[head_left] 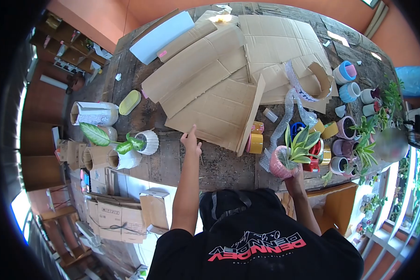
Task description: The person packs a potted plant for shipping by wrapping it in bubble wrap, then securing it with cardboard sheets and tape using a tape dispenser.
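My right hand (pixel 294 179) grips a pink flowerpot (pixel 283 163) at the table's near edge, its fingers partly hidden by the pot. A plant with yellow-edged green leaves (pixel 303 144) grows in it. Over the near edge of a flat cardboard sheet (pixel 214 116) is my left hand (pixel 191 141), index finger stretched out onto the board and thumb apart. A strip of bubble wrap (pixel 288 109) trails beside the pink pot. Rolls of yellow tape (pixel 255 143) and a red tape dispenser (pixel 314 155) sit around it.
More cardboard sheets (pixel 284 39) cover the table's far side. Several potted plants (pixel 366 149) and small pots (pixel 349 92) line the right edge. On the left are a white ribbed pot (pixel 148 142), a green oval dish (pixel 130 102) and a cardboard tube (pixel 98 157).
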The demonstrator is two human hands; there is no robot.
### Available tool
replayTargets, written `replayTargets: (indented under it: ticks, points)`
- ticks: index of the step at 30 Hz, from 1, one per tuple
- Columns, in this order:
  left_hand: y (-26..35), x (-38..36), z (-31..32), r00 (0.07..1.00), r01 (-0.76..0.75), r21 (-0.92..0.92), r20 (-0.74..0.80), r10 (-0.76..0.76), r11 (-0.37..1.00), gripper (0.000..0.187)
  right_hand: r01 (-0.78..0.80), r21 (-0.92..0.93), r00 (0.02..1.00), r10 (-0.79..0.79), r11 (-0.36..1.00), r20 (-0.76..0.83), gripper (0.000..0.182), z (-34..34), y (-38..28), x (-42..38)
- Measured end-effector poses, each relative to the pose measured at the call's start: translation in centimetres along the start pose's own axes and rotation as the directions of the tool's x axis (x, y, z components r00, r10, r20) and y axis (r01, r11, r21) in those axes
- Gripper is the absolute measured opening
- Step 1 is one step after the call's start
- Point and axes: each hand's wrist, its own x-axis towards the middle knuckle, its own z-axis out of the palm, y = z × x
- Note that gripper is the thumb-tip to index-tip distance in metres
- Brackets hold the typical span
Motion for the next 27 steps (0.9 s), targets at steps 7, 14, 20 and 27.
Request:
replayTargets:
  ticks: [7,14,20,27]
  points:
    - [2.9,-5.9,-0.7,0.913,0.042,-0.232,0.405,0.057,0.972,0.034,-0.006,-0.046,1.000,0.004,0.999,-0.028,0.103,-0.9,0.3,-0.2]
    - [-1.3,-14.3,-3.0,0.871,0.147,-0.406,0.486,0.077,0.902,0.028,0.050,0.010,0.998,-0.049,0.999,-0.025,0.102,-1.4,0.8,-0.3]
    - [-7.7,-20.8,-11.4,0.815,0.359,-0.445,0.578,-0.043,0.820,0.024,0.034,0.125,0.999,-0.033,0.992,-0.011,0.074,-2.8,1.6,-0.2]
    - [-8.1,-21.0,-15.9,0.791,0.403,-0.545,0.611,0.020,0.735,0.019,-0.015,0.172,0.995,-0.001,0.985,0.097,0.067,-3.0,2.5,0.9]
